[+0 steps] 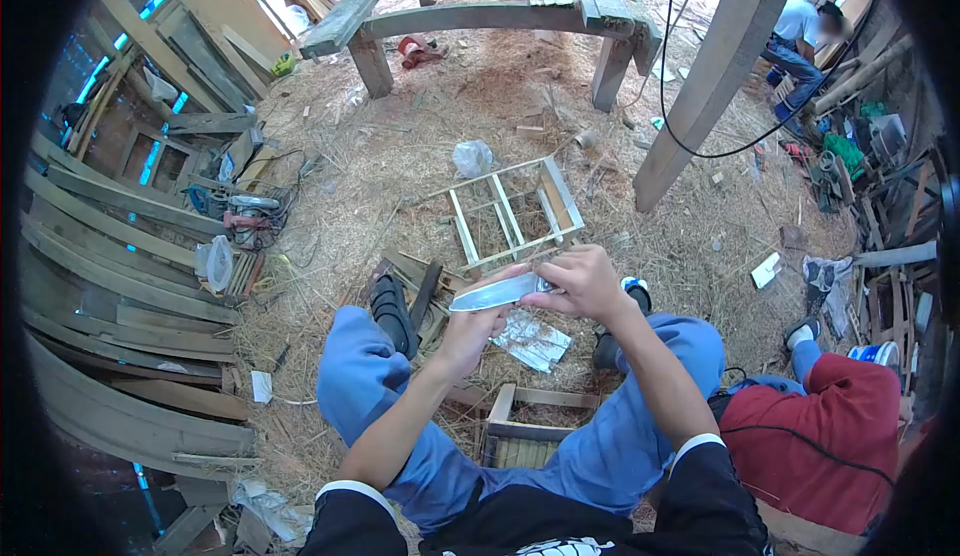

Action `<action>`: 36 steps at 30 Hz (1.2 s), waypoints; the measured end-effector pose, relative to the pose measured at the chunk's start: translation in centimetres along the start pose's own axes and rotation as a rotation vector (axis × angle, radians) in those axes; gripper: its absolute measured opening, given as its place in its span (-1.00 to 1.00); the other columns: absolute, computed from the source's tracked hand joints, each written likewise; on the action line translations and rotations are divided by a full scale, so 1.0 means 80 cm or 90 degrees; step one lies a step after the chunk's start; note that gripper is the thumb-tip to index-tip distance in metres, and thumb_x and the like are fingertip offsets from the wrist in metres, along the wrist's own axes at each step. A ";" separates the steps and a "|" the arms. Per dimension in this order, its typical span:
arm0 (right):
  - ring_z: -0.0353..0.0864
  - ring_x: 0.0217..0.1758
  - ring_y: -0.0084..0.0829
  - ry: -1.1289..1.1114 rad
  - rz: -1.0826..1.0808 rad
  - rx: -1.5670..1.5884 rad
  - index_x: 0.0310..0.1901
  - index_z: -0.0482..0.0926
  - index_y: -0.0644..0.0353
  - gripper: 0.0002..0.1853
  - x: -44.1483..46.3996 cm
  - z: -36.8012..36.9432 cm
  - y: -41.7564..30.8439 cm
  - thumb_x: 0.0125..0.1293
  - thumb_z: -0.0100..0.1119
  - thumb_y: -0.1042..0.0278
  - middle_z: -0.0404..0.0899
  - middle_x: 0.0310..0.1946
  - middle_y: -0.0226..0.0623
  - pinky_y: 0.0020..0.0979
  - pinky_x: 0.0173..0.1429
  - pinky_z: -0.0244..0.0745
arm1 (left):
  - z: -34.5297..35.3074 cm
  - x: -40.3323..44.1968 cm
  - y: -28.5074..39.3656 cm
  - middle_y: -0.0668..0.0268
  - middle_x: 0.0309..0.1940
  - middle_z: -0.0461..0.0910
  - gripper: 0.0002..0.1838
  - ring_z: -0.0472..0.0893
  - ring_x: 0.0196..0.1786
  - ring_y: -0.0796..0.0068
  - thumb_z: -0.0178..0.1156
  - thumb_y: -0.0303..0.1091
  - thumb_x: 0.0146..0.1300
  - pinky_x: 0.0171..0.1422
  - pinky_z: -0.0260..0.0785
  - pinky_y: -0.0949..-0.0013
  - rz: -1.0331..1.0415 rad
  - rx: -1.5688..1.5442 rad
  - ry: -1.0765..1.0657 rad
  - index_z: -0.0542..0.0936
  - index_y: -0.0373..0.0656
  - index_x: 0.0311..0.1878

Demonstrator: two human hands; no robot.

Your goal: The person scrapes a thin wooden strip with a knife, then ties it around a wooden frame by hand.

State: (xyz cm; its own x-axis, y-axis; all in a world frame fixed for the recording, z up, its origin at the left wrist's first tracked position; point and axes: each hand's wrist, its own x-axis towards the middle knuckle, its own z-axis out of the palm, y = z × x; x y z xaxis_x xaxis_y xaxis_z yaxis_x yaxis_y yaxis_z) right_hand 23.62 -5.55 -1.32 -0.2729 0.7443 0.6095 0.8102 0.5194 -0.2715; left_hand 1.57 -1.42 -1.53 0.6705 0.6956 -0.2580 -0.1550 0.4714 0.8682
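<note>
The right hand (578, 281) is clenching the right end of a flat, shiny blade-like piece (490, 294), fingers and thumb pinching it; the piece is lying aslant above the person's lap, its narrow end pointing left. The left hand (472, 334) is supporting it from beneath; cannot tell whether those fingers are gripping, being partly hidden. Below the 2 hands, a crumpled silvery sheet (533, 340) is resting on the shavings-strewn floor (370, 176), and a small wooden box frame (530, 429) is standing between the knees. Just ahead, a slatted wooden frame (566, 194) is lying flat, a clear plastic bag (473, 158) sitting near its far side. Farther out, a red power tool (252, 218) is resting at left; a wooden worktop (480, 20) is spanning the far side. At right, a person in red (820, 436) is sitting close by; another person (795, 31) is bending beyond a post (715, 71).
</note>
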 end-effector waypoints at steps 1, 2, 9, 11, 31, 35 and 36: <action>0.50 -0.65 -0.29 -0.009 -0.007 -0.007 -0.52 0.53 0.08 -0.52 -0.001 -0.001 0.000 0.13 0.44 -0.17 0.45 -0.71 -0.37 -0.28 -0.50 0.34 | 0.002 -0.002 0.002 0.58 -0.47 0.29 -0.57 0.14 -0.54 0.82 0.15 -0.40 0.48 -0.50 -0.09 0.62 0.003 0.002 -0.005 0.52 -0.13 0.38; 0.50 -0.65 -0.30 0.000 -0.002 -0.007 -0.52 0.53 0.08 -0.53 -0.005 0.002 0.012 0.12 0.44 -0.17 0.45 -0.70 -0.38 -0.29 -0.48 0.34 | 0.004 -0.001 0.008 0.59 -0.47 0.28 -0.56 0.13 -0.53 0.84 0.15 -0.39 0.48 -0.51 -0.07 0.63 0.001 0.006 -0.007 0.50 -0.13 0.39; 0.52 -0.63 -0.31 0.031 0.002 -0.012 -0.50 0.55 0.10 -0.52 -0.004 0.007 0.002 0.10 0.44 -0.19 0.46 -0.68 -0.39 -0.30 -0.47 0.36 | 0.003 -0.005 0.021 0.56 -0.41 0.32 -0.57 0.14 -0.51 0.84 0.11 -0.37 0.51 -0.50 -0.04 0.65 0.001 0.057 -0.025 0.48 -0.13 0.40; 0.52 -0.63 -0.32 0.024 -0.012 -0.021 -0.50 0.54 0.09 -0.52 -0.003 0.004 -0.003 0.12 0.42 -0.20 0.46 -0.69 -0.40 -0.30 -0.47 0.35 | 0.004 -0.004 0.011 0.56 -0.40 0.34 -0.57 0.15 -0.50 0.85 0.09 -0.38 0.52 -0.49 -0.05 0.65 0.000 0.037 -0.037 0.47 -0.11 0.42; 0.54 -0.66 -0.37 0.081 0.060 -0.111 -0.54 0.57 0.05 -0.55 -0.001 -0.024 0.028 0.14 0.44 -0.17 0.49 -0.73 -0.41 -0.32 -0.49 0.36 | -0.003 0.007 0.010 0.48 -0.36 0.41 -0.50 0.21 -0.44 0.76 0.05 -0.37 0.55 -0.40 0.01 0.60 0.000 -0.016 -0.104 0.34 -0.13 0.51; 0.49 -0.69 -0.33 0.107 0.142 -0.145 -0.57 0.56 0.09 -0.54 -0.007 -0.038 0.043 0.11 0.47 -0.13 0.43 -0.75 -0.37 -0.27 -0.53 0.31 | 0.001 -0.001 0.002 0.46 -0.36 0.43 -0.52 0.21 -0.44 0.75 0.06 -0.37 0.55 -0.40 0.02 0.57 -0.015 -0.014 -0.105 0.38 -0.14 0.48; 0.48 -0.68 -0.32 0.096 0.119 -0.129 -0.58 0.55 0.09 -0.54 -0.007 -0.035 0.038 0.10 0.48 -0.12 0.43 -0.74 -0.38 -0.26 -0.52 0.30 | 0.004 0.001 0.005 0.46 -0.35 0.43 -0.53 0.21 -0.44 0.75 0.06 -0.37 0.55 -0.40 0.02 0.58 -0.013 -0.020 -0.096 0.40 -0.14 0.47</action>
State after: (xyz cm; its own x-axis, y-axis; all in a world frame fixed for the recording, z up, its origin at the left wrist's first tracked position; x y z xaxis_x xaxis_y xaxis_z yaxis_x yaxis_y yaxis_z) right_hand 27.66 -5.57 -0.41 -0.0422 0.7407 0.6705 0.9302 0.2740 -0.2442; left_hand 1.79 -1.39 -1.06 0.7749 0.5971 -0.2073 -0.1606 0.5032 0.8491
